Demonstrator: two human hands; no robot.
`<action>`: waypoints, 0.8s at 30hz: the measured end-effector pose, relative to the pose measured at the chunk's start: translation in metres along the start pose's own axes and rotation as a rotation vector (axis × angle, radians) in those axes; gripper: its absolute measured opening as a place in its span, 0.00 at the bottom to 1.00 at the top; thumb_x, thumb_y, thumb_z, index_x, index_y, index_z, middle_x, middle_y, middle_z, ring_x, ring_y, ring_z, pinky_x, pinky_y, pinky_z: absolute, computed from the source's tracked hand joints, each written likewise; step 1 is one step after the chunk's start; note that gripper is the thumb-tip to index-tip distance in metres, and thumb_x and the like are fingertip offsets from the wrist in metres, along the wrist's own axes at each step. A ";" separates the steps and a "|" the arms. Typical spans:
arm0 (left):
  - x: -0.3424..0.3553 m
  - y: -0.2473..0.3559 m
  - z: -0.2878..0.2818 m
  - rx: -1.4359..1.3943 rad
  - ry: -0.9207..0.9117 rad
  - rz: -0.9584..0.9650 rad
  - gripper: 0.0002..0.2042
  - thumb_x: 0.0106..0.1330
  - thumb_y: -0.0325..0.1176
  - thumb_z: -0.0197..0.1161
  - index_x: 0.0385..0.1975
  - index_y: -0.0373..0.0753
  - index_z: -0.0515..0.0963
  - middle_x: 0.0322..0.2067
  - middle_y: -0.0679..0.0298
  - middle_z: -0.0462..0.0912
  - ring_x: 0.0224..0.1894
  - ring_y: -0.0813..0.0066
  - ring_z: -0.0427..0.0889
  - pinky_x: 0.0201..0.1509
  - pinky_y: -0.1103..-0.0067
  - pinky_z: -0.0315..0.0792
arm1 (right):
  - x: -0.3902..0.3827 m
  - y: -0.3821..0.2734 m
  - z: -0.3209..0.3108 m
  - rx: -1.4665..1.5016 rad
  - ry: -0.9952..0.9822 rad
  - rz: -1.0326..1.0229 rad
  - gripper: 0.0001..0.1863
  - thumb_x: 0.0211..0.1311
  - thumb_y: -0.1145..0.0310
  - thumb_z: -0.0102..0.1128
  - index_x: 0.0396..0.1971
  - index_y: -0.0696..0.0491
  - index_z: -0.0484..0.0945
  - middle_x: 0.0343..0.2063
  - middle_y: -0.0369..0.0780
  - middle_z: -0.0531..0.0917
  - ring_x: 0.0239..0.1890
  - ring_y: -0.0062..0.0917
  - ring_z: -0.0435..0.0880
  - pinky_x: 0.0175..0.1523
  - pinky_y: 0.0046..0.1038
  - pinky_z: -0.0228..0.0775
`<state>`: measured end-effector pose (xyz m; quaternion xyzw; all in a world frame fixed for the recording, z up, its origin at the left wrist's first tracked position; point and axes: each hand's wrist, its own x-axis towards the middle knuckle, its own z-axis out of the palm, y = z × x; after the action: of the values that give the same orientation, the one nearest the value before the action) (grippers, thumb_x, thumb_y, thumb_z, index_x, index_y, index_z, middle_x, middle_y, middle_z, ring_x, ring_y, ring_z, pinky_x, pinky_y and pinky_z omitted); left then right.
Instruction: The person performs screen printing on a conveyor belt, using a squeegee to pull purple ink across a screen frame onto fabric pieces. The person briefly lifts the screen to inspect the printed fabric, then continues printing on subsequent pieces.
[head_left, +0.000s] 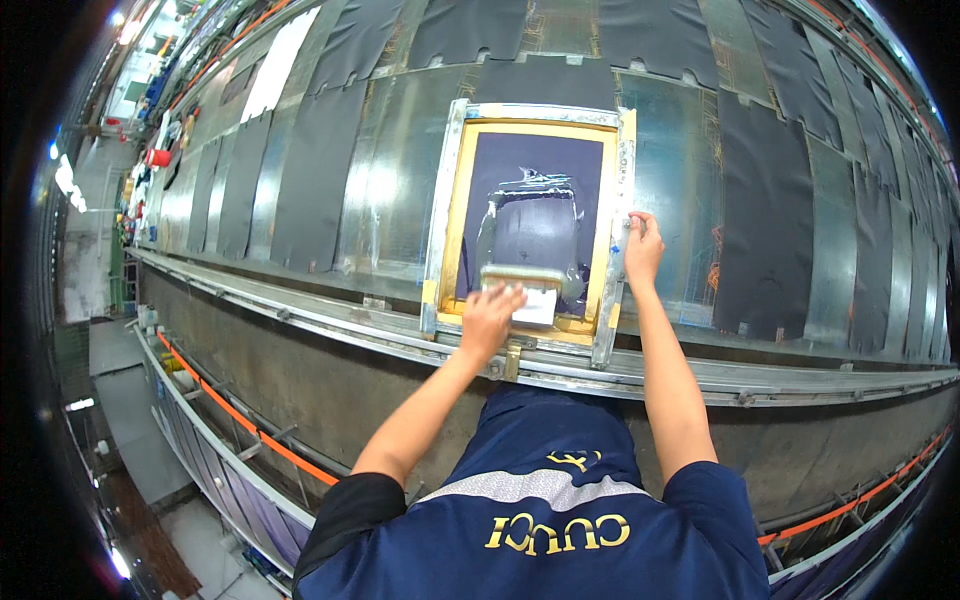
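- Hands first: your left hand [490, 318] is clenched over the squeegee [522, 277], gripping its handle at the near end of the printing frame [530, 225].
- Your right hand [643, 245] grasps the frame's right rail, fingers wrapped round the metal edge.
- The frame lies flat on the long table [400, 180], on the near part of it just in front of you, with dark fabric panels [765, 215] laid out to the left and right.
- Progress, as I judge it: pale ink is smeared across the mesh from far to near, so the pull looks nearly finished, with the blade almost at the near rail.
- The squeegee's long axis runs left to right; the frame's runs near to far.
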<state>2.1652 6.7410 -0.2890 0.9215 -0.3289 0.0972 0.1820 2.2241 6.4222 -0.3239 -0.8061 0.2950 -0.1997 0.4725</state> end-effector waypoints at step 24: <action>0.119 -0.049 0.026 -0.174 0.115 -0.169 0.19 0.53 0.19 0.64 0.39 0.53 0.88 0.44 0.75 0.91 0.46 0.68 0.86 0.45 0.68 0.75 | 0.001 -0.005 -0.006 -0.034 -0.016 0.009 0.10 0.74 0.65 0.56 0.44 0.54 0.83 0.30 0.47 0.87 0.31 0.36 0.86 0.42 0.38 0.75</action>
<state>2.2890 6.6981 -0.2904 0.9196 -0.2463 0.1052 0.2873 2.2227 6.4193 -0.3164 -0.8144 0.2980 -0.1862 0.4618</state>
